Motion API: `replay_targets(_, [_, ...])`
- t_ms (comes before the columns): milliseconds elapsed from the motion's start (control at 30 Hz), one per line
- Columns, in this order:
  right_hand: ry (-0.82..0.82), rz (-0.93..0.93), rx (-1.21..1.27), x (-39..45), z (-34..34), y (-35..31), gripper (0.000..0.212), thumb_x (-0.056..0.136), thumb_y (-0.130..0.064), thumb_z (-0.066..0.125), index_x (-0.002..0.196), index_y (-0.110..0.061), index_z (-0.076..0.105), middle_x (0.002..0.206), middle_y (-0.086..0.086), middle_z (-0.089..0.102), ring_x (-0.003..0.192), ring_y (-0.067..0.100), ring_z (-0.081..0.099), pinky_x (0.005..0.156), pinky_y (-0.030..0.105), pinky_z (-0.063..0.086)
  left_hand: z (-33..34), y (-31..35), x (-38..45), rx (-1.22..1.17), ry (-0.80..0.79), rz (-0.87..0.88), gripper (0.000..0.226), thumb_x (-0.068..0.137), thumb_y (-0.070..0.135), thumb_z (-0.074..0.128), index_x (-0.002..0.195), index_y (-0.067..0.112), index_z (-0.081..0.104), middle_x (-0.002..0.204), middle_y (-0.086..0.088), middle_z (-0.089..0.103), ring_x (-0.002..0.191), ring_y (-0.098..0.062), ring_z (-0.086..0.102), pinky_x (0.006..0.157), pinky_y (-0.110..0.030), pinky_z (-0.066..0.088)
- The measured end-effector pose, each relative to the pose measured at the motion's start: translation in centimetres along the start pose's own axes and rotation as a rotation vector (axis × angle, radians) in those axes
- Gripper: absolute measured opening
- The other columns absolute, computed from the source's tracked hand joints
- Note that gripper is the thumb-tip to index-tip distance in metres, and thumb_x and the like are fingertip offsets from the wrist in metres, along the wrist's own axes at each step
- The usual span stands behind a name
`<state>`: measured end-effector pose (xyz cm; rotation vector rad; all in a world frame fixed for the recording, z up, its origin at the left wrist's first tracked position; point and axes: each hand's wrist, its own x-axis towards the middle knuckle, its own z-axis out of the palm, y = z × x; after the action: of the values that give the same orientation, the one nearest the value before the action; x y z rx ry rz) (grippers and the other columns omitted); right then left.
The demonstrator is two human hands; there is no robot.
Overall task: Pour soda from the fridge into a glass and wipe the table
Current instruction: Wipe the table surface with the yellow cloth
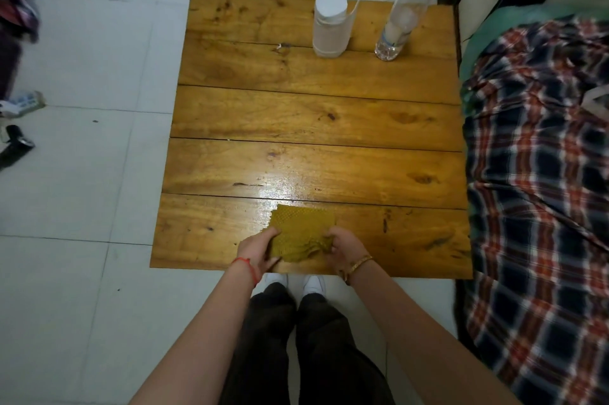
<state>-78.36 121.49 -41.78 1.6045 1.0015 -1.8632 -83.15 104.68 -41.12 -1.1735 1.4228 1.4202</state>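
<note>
A mustard-yellow cloth [301, 228] lies on the near edge of the wooden table [313, 114]. My left hand [260, 248] grips its left side and my right hand [342, 248] grips its bunched right side. Just beyond the cloth the wood shines wet. At the far side stand a clear glass [330, 27] with pale liquid and, to its right, a clear plastic bottle [403, 15] with a white cap, almost empty.
A sofa or bed with a plaid cloth [540, 174] presses against the table's right edge. White tiled floor [92, 207] lies to the left, with a few small items [16, 127] at the far left. My feet [295, 284] stand at the table's near edge.
</note>
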Motion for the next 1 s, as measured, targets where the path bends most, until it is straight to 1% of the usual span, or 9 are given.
replay_targets(100, [-0.065, 0.031, 0.079, -0.5, 1.2, -1.7, 0.021, 0.090, 0.002, 0.048, 0.072, -0.007, 0.048, 0.069, 0.006, 0.049, 0.065, 0.016, 0.050, 0.062, 0.024, 0.045, 0.1, 2.7, -0.8, -0.058, -0.108, -0.151, 0.013, 0.089, 0.019, 0.066, 0.091, 0.009, 0.058, 0.063, -0.006, 0.067, 0.051, -0.016, 0.065, 0.037, -0.018, 0.047])
replay_targets(200, [-0.124, -0.003, 0.089, -1.1, 3.1, -4.5, 0.034, 0.094, 0.003, 0.043, 0.062, -0.005, 0.051, 0.054, 0.003, 0.051, 0.055, 0.014, 0.052, 0.060, 0.023, 0.045, 0.0, 6.3, -1.0, -0.102, -0.160, -0.167, 0.015, 0.091, 0.019, 0.064, 0.083, 0.010, 0.056, 0.050, -0.005, 0.064, 0.037, -0.015, 0.061, 0.034, -0.019, 0.047])
replay_targets(300, [-0.139, -0.041, 0.101, -1.1, 6.1, -8.2, 0.026, 0.094, 0.005, 0.043, 0.071, -0.002, 0.052, 0.051, 0.006, 0.057, 0.058, 0.017, 0.058, 0.061, 0.026, 0.050, -0.2, 10.9, -0.7, -0.125, -0.195, -0.080, 0.009, 0.092, 0.015, 0.063, 0.088, 0.010, 0.058, 0.058, -0.006, 0.068, 0.044, -0.014, 0.065, 0.038, -0.021, 0.051])
replay_targets(400, [-0.187, -0.113, 0.102, -0.8, 10.2, -12.7, 0.023, 0.093, 0.006, 0.043, 0.075, -0.006, 0.050, 0.047, 0.003, 0.062, 0.054, 0.016, 0.062, 0.047, 0.023, 0.051, -0.2, 16.3, 0.1, -0.075, -0.206, 0.100, 0.006, 0.095, 0.016, 0.059, 0.089, 0.017, 0.057, 0.077, -0.001, 0.065, 0.057, -0.008, 0.065, 0.039, -0.017, 0.050])
replay_targets(567, [-0.242, -0.216, 0.117, 1.5, 17.6, -20.9, 0.015, 0.089, 0.006, 0.046, 0.085, -0.007, 0.052, 0.082, 0.010, 0.061, 0.069, 0.020, 0.063, 0.058, 0.026, 0.056, -0.4, 26.6, 3.0, 0.100, -0.212, 0.341, 0.011, 0.096, 0.016, 0.055, 0.102, 0.026, 0.056, 0.100, -0.001, 0.062, 0.080, -0.008, 0.058, 0.055, -0.018, 0.047])
replay_targets(667, [-0.208, -0.279, 0.101, 2.9, 22.3, -25.6, 0.026, 0.090, 0.006, 0.044, 0.071, -0.013, 0.045, 0.053, 0.002, 0.051, 0.041, 0.012, 0.054, 0.043, 0.019, 0.048, -0.6, 32.7, 5.1, 0.176, -0.194, 0.439, 0.043, 0.094, 0.010, 0.057, 0.135, 0.019, 0.049, 0.111, -0.003, 0.063, 0.081, -0.011, 0.061, 0.058, -0.019, 0.048])
replay_targets(800, [-0.210, -0.373, -0.011, 4.4, 27.6, -30.9, 0.034, 0.093, 0.007, 0.038, 0.067, -0.015, 0.040, 0.031, -0.008, 0.037, 0.025, 0.005, 0.036, 0.033, 0.011, 0.033, -0.8, 39.9, 8.7, 0.253, -0.178, 0.554, 0.054, 0.093, 0.004, 0.057, 0.142, 0.021, 0.044, 0.122, -0.006, 0.063, 0.096, -0.019, 0.065, 0.068, -0.025, 0.051])
replay_targets(933, [-0.253, -0.445, -0.069, 6.4, 31.7, -34.9, 0.033, 0.090, 0.012, 0.033, 0.078, -0.015, 0.047, 0.034, -0.011, 0.046, 0.026, 0.001, 0.042, 0.032, 0.012, 0.034, -0.7, 45.4, 12.6, 0.305, -0.193, 0.633, 0.058, 0.091, -0.001, 0.056, 0.144, 0.019, 0.043, 0.131, -0.008, 0.060, 0.112, -0.027, 0.063, 0.084, -0.034, 0.054])
replay_targets(1000, [-0.235, -0.473, -0.106, 8.3, 33.2, -36.1, 0.032, 0.087, 0.012, 0.036, 0.085, -0.014, 0.054, 0.050, -0.008, 0.055, 0.035, 0.003, 0.048, 0.035, 0.016, 0.038, -0.5, 47.1, 14.3, 0.316, -0.184, 0.675, 0.058, 0.089, -0.005, 0.055, 0.142, 0.017, 0.046, 0.131, -0.009, 0.060, 0.115, -0.026, 0.062, 0.090, -0.035, 0.054])
